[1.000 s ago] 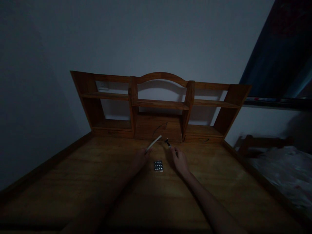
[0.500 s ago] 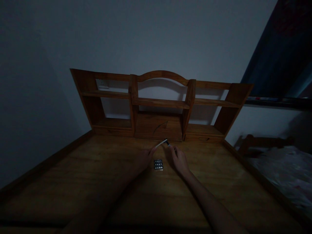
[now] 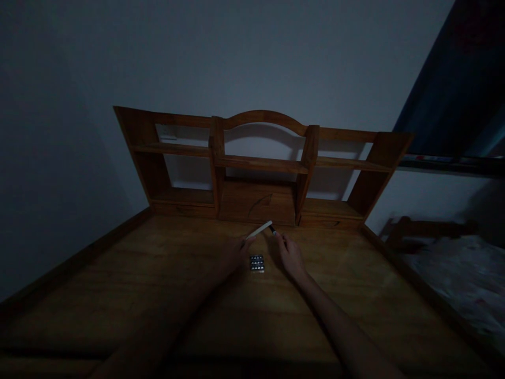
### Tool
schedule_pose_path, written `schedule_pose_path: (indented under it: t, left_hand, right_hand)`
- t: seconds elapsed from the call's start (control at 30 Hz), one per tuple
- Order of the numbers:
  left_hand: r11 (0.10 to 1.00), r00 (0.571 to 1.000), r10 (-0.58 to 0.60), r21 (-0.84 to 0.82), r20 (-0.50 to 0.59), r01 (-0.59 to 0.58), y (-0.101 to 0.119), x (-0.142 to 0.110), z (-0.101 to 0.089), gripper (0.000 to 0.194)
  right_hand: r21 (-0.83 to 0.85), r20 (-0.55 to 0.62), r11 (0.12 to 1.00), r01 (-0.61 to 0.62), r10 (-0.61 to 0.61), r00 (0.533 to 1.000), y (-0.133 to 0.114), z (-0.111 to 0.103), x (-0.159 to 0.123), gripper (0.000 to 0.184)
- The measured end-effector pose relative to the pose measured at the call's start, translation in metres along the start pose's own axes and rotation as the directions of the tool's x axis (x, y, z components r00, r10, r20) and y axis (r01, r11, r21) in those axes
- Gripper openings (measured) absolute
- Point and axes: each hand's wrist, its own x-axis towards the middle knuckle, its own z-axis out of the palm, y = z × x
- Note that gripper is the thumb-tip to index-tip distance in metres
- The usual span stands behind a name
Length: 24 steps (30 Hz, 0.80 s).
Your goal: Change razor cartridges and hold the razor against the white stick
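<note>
My left hand (image 3: 235, 251) is closed around one end of a slim white bar (image 3: 259, 230), which slants up and to the right. A short, dark, stick-like piece (image 3: 272, 230) is pinched in my right hand (image 3: 290, 254). Its upper end comes close to the bar's far tip; I cannot tell whether they touch. Between my hands, a small dark block with several rows of pale marks (image 3: 256, 263) lies on the wooden desktop (image 3: 252, 305). Dim light hides the finer detail of both held things.
Along the desk's back stands a wooden shelf unit (image 3: 260, 167) with a closed centre panel (image 3: 236, 202). Raised wooden edges (image 3: 410, 281) run along the desk's sides. Beyond the right edge is a pale, crumpled plastic-like heap (image 3: 461, 279). A dark curtain (image 3: 450, 89) hangs at upper right.
The white bar has turned and shows a broader face. The dark bit seen at its tip earlier is no longer visible there. Both hands stay nearly in place; the view has shifted slightly.
</note>
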Motion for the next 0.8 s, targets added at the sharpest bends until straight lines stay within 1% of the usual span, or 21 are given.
schedule_pose_path:
  t: [0.13,0.2,0.3,0.4,0.5,0.57,0.7,0.73,0.8]
  left_hand:
    - [0.998,0.996,-0.041,0.041,-0.079,0.044,-0.005,0.001,-0.003,0.054]
    - [0.997,0.998,-0.008,0.074,-0.068,0.013,-0.006,0.001,-0.004,0.051]
    - [0.993,0.999,0.051,0.108,-0.004,-0.050,-0.004,0.002,-0.002,0.045]
    - [0.994,1.000,-0.005,0.109,-0.023,0.008,-0.004,0.003,-0.002,0.042]
    - [0.994,0.998,-0.038,0.100,-0.058,0.043,-0.007,0.004,-0.008,0.044]
    - [0.996,0.998,-0.020,0.088,-0.063,0.026,-0.009,0.005,-0.011,0.046]
    - [0.997,0.999,0.053,0.061,-0.004,-0.052,-0.009,0.006,-0.010,0.045]
    - [0.997,0.999,0.047,0.061,0.002,-0.047,-0.010,0.007,-0.010,0.044]
    - [0.999,1.000,-0.004,0.052,-0.029,0.006,-0.012,0.009,-0.011,0.045]
  right_hand:
    - [0.020,0.018,1.000,-0.002,0.002,1.000,0.001,0.001,0.000,0.052]
    - [0.018,0.023,1.000,-0.010,0.009,1.000,0.002,0.001,0.000,0.052]
    - [0.012,0.015,1.000,0.003,-0.003,1.000,0.002,0.001,0.000,0.051]
    - [-0.011,0.009,1.000,0.001,-0.001,1.000,0.002,0.000,0.000,0.053]
    - [-0.014,0.002,1.000,-0.012,0.012,1.000,0.002,0.000,0.000,0.053]
    - [0.007,-0.001,1.000,-0.010,0.010,1.000,0.002,0.000,0.000,0.053]
    - [0.035,-0.011,0.999,0.007,-0.007,1.000,0.001,0.000,0.000,0.051]
    - [0.037,-0.019,0.999,0.012,-0.011,1.000,0.000,0.000,-0.001,0.051]
    - [0.040,-0.041,0.999,0.019,-0.017,0.999,-0.001,-0.001,-0.001,0.049]
